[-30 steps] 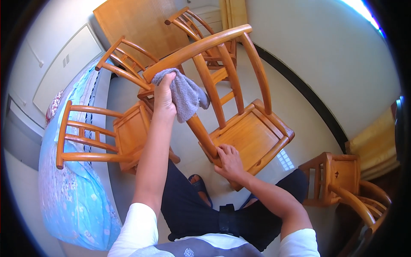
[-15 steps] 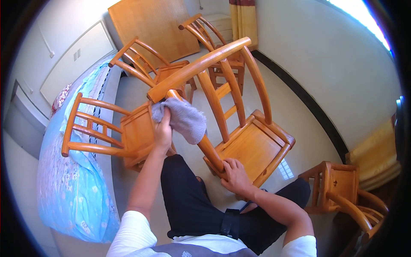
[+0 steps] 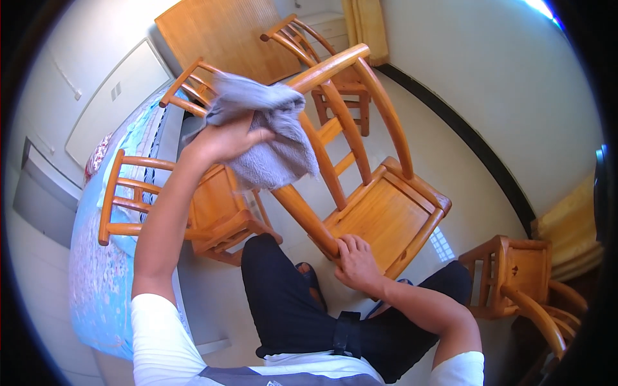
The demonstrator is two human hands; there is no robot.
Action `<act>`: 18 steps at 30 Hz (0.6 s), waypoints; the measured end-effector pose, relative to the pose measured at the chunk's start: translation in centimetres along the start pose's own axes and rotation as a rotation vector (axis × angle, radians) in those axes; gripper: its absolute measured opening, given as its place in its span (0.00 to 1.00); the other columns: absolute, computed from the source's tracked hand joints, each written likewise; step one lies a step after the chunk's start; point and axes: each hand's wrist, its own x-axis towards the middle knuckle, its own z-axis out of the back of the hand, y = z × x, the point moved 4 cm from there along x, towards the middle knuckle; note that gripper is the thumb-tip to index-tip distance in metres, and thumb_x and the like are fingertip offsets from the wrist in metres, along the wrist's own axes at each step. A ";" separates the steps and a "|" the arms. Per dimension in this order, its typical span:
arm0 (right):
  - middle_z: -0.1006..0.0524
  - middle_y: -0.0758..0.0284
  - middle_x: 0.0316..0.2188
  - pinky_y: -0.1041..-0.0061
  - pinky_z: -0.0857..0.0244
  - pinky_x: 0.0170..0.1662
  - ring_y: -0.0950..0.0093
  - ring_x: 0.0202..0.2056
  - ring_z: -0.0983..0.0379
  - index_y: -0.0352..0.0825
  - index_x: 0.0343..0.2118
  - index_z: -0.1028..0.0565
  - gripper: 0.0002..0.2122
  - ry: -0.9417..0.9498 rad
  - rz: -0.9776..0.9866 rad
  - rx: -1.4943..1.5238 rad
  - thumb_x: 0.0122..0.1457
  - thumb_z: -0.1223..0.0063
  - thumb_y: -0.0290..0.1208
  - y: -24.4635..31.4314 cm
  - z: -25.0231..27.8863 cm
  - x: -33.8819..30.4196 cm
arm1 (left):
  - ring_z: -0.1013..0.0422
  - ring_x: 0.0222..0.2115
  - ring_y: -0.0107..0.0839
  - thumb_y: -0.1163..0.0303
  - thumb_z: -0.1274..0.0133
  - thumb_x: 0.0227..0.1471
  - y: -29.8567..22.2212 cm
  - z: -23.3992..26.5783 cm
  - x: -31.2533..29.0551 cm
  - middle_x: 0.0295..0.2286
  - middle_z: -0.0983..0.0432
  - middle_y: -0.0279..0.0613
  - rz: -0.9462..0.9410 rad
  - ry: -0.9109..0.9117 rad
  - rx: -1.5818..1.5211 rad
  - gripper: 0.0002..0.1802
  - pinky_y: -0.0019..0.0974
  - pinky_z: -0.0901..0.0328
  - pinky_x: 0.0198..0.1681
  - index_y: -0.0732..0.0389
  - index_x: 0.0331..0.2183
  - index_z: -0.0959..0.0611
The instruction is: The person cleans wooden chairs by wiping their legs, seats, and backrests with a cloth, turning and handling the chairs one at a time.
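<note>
A wooden chair with a slatted back stands tilted in front of me, its seat toward the right and its top rail reaching up and away. My left hand holds a grey cloth over the left end of the top rail; the cloth hides that end and the upper part of the left back post. Some of the cloth is smeared by motion. Down at the seat's near left corner, my right hand is closed round the foot of that same post.
Other wooden chairs stand around: one at left, one behind the cloth, one at the back and one at right. A bed with blue bedding lies along the left. A wooden panel leans at the back.
My left hand has moved up and left with the cloth, from the side post to the top rail's end, and the cloth has spread out. My right hand stays at the seat corner.
</note>
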 end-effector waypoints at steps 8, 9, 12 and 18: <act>0.34 0.56 0.51 0.61 0.48 0.60 0.58 0.57 0.41 0.29 0.53 0.34 0.29 0.021 0.003 -0.022 0.46 0.44 0.34 0.0 -0.5 0.1 | 0.28 0.40 0.46 0.60 0.49 0.54 -3.1 -0.8 9.0 0.42 0.23 0.53 -0.010 0.094 -0.172 0.20 0.40 0.34 0.47 0.60 0.46 0.22; 0.34 0.56 0.51 0.61 0.48 0.60 0.58 0.57 0.41 0.29 0.53 0.34 0.29 0.026 0.005 -0.024 0.46 0.44 0.34 0.0 -0.6 0.1 | 0.26 0.35 0.45 0.55 0.50 0.55 -2.5 -1.8 10.1 0.38 0.21 0.51 0.012 0.055 -0.267 0.21 0.40 0.31 0.43 0.59 0.44 0.21; 0.34 0.56 0.52 0.61 0.48 0.60 0.58 0.57 0.41 0.30 0.53 0.34 0.29 0.045 -0.007 -0.022 0.45 0.43 0.34 0.0 -0.6 0.2 | 0.30 0.32 0.37 0.55 0.47 0.54 -3.0 -2.0 11.6 0.36 0.21 0.46 0.070 0.186 -0.410 0.20 0.38 0.33 0.42 0.59 0.43 0.21; 0.34 0.56 0.52 0.60 0.49 0.61 0.57 0.58 0.42 0.32 0.54 0.35 0.30 0.039 -0.031 0.053 0.45 0.42 0.33 -0.5 -0.4 -0.3 | 0.30 0.45 0.32 0.67 0.45 0.52 -2.5 1.6 5.3 0.47 0.24 0.45 0.097 0.298 -0.644 0.23 0.33 0.37 0.54 0.64 0.50 0.22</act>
